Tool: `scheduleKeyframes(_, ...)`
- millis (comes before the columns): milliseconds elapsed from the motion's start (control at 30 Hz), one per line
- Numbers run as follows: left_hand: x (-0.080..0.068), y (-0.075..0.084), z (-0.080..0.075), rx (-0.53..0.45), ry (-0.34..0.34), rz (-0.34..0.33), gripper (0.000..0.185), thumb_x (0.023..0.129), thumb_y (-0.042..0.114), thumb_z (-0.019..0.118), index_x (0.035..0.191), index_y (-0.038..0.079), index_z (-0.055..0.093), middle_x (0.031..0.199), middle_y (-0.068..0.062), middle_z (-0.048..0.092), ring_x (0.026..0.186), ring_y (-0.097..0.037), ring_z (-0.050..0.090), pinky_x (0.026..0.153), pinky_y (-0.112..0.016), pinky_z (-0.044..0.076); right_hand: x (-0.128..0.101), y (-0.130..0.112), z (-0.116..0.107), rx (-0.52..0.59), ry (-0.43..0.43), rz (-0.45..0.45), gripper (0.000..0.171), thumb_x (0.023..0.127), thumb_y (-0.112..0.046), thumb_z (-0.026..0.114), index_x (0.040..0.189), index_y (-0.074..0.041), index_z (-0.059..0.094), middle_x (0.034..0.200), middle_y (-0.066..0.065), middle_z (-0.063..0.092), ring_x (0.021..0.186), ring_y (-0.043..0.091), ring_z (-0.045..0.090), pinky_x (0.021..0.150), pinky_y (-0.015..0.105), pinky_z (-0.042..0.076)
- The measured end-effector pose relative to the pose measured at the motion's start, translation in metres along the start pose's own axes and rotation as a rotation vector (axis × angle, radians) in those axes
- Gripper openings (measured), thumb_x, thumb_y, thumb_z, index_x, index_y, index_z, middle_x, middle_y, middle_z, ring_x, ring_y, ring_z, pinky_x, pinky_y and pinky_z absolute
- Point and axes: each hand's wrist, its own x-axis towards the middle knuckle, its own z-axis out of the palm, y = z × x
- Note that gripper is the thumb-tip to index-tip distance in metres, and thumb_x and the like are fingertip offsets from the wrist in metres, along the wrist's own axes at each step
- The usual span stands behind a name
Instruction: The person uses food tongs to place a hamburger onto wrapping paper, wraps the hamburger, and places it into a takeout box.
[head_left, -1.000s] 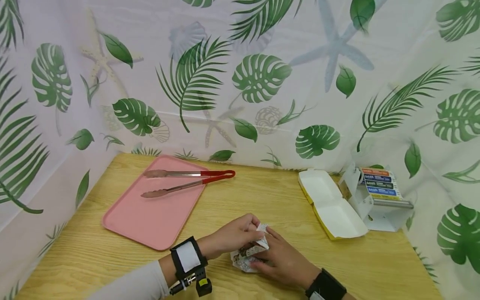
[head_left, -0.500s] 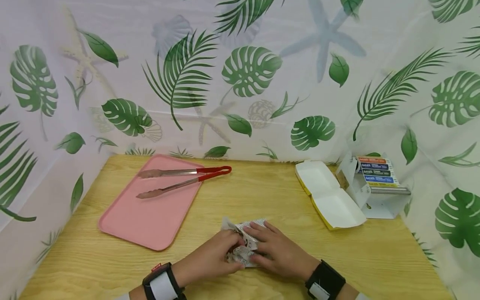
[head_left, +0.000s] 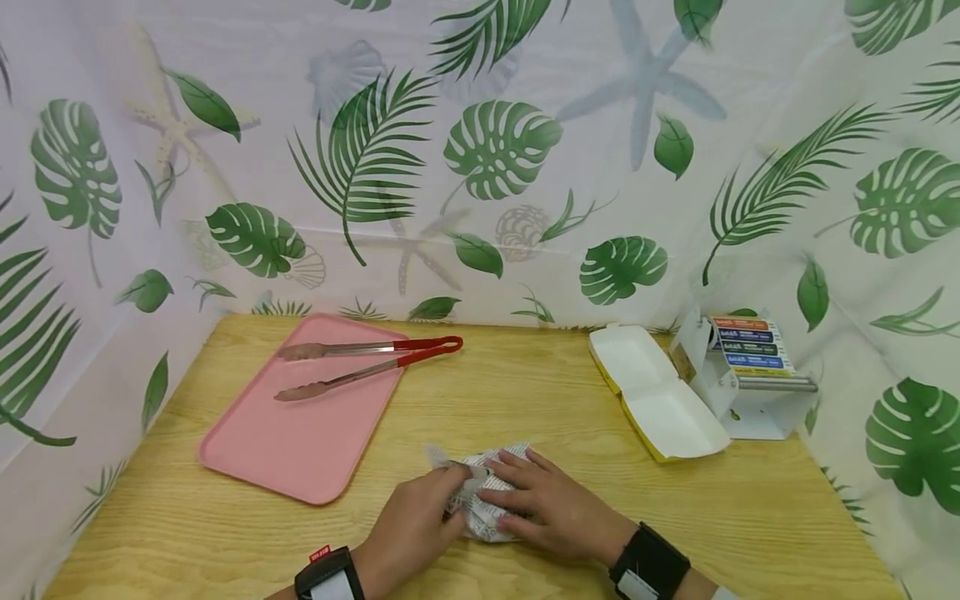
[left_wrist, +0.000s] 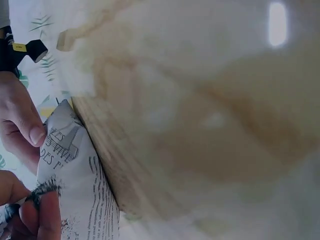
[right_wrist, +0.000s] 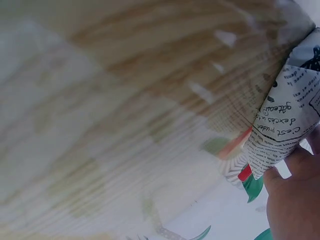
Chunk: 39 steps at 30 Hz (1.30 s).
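A packet wrapped in newsprint-patterned paper (head_left: 474, 510) lies on the wooden table (head_left: 525, 392) near its front edge. My left hand (head_left: 450, 487) is at the packet's left side and pinches a loose flap of the paper (left_wrist: 80, 190) between thumb and fingers (left_wrist: 45, 220). My right hand (head_left: 502, 496) lies over the packet from the right, with its fingers spread flat and pressing it down. The right thumb (left_wrist: 30, 130) touches the paper's edge. The right wrist view shows a folded corner of the paper (right_wrist: 285, 125) beside the hand. What is inside the wrapping is hidden.
A pink tray (head_left: 300, 450) lies to the left with red-handled metal tongs (head_left: 360, 360) across its far end. An open white and yellow carton (head_left: 660, 400) and a white holder with coloured labels (head_left: 750, 375) stand at the right. Leaf-print curtains close in the table.
My left hand came down from the top of the packet to its left side and drew the flap outward. The right hand stayed pressed on the packet.
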Motion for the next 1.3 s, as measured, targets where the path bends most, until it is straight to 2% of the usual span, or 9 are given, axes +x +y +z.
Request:
scheduleKeyframes(133, 0.010, 0.002, 0.003, 0.020, -0.087, 0.088, 0.041, 0.085, 0.001, 0.075, 0.122, 0.013, 0.062, 0.114, 0.001, 0.070, 0.103, -0.009, 0.066, 0.082, -0.028, 0.056, -0.001, -0.001, 0.002, 0.009, -0.003, 0.027, 0.042, 0.105, -0.049, 0.050, 0.132, -0.024, 0.071, 0.144, -0.004, 0.058, 0.150, 0.024, 0.029, 0.121, 0.054, 0.019)
scheduleKeyframes(200, 0.014, 0.003, 0.004, -0.038, -0.149, 0.114, 0.034, 0.088, 0.004, 0.076, 0.118, 0.014, 0.062, 0.104, 0.005, 0.068, 0.094, -0.006, 0.064, 0.076, -0.024, 0.054, -0.002, -0.002, 0.003, 0.017, 0.003, 0.038, 0.041, 0.104, -0.050, 0.051, 0.124, -0.024, 0.075, 0.137, -0.006, 0.062, 0.151, 0.025, 0.028, 0.121, 0.053, 0.020)
scheduleKeyframes(333, 0.016, 0.000, 0.004, -0.175, -0.241, 0.152, 0.011, 0.094, 0.018, 0.075, 0.100, 0.016, 0.066, 0.091, 0.011, 0.058, 0.082, 0.001, 0.053, 0.069, -0.014, 0.047, -0.002, -0.004, 0.005, -0.014, 0.034, 0.055, 0.049, 0.101, -0.050, 0.057, 0.139, -0.019, 0.064, 0.147, -0.003, 0.056, 0.149, 0.028, 0.030, 0.119, 0.049, 0.028)
scheduleKeyframes(433, 0.015, -0.005, 0.003, -0.206, -0.254, 0.214, 0.003, 0.099, 0.017, 0.069, 0.098, 0.014, 0.070, 0.102, 0.008, 0.057, 0.093, 0.000, 0.054, 0.078, -0.010, 0.046, -0.001, -0.003, 0.006, -0.107, 0.056, 0.027, 0.053, 0.099, -0.045, 0.064, 0.143, -0.017, 0.059, 0.153, 0.003, 0.048, 0.144, 0.028, 0.035, 0.117, 0.044, 0.031)
scheduleKeyframes(567, 0.017, -0.010, 0.003, -0.118, -0.199, 0.291, 0.013, 0.099, 0.011, 0.067, 0.112, 0.009, 0.067, 0.119, -0.001, 0.053, 0.110, -0.009, 0.053, 0.091, -0.014, 0.047, -0.003, -0.002, 0.006, -0.186, 0.089, -0.024, 0.026, 0.096, -0.036, 0.069, 0.113, -0.018, 0.077, 0.147, 0.005, 0.051, 0.135, 0.025, 0.041, 0.113, 0.043, 0.034)
scheduleKeyframes(733, 0.020, -0.017, 0.004, 0.083, -0.160, 0.273, 0.041, 0.091, 0.035, 0.077, 0.121, 0.012, 0.063, 0.129, -0.001, 0.053, 0.119, -0.016, 0.050, 0.101, -0.024, 0.046, -0.005, -0.002, 0.007, -0.167, 0.114, -0.078, 0.020, 0.097, -0.025, 0.065, 0.111, -0.017, 0.077, 0.143, 0.005, 0.054, 0.132, 0.022, 0.044, 0.112, 0.045, 0.034)
scheduleKeyframes(933, 0.019, -0.026, 0.004, 0.196, -0.245, 0.202, 0.072, 0.095, 0.058, 0.058, 0.147, 0.008, 0.051, 0.149, -0.006, 0.051, 0.135, -0.021, 0.048, 0.109, -0.038, 0.043, -0.010, -0.003, 0.004, -0.240, 0.153, -0.151, 0.021, 0.105, -0.030, 0.056, 0.108, -0.019, 0.074, 0.132, 0.004, 0.057, 0.125, 0.020, 0.048, 0.108, 0.042, 0.040)
scheduleKeyframes(1133, 0.018, -0.026, 0.005, 0.230, -0.393, 0.150, 0.081, 0.101, 0.066, 0.034, 0.161, 0.012, 0.030, 0.163, -0.011, 0.032, 0.150, -0.028, 0.029, 0.119, -0.047, 0.028, -0.025, -0.010, -0.001, 0.028, 0.122, -0.034, 0.037, 0.108, -0.026, 0.050, 0.142, -0.013, 0.057, 0.149, 0.006, 0.052, 0.138, 0.026, 0.047, 0.110, 0.044, 0.042)
scheduleKeyframes(1300, 0.022, -0.024, 0.002, 0.261, -0.478, 0.122, 0.079, 0.099, 0.071, 0.028, 0.164, 0.027, 0.019, 0.165, -0.016, 0.024, 0.152, -0.034, 0.019, 0.121, -0.051, 0.021, -0.031, -0.016, 0.002, 0.299, 0.230, 0.060, 0.019, 0.105, -0.022, 0.057, 0.124, -0.020, 0.062, 0.139, 0.000, 0.053, 0.125, 0.019, 0.055, 0.100, 0.038, 0.050)
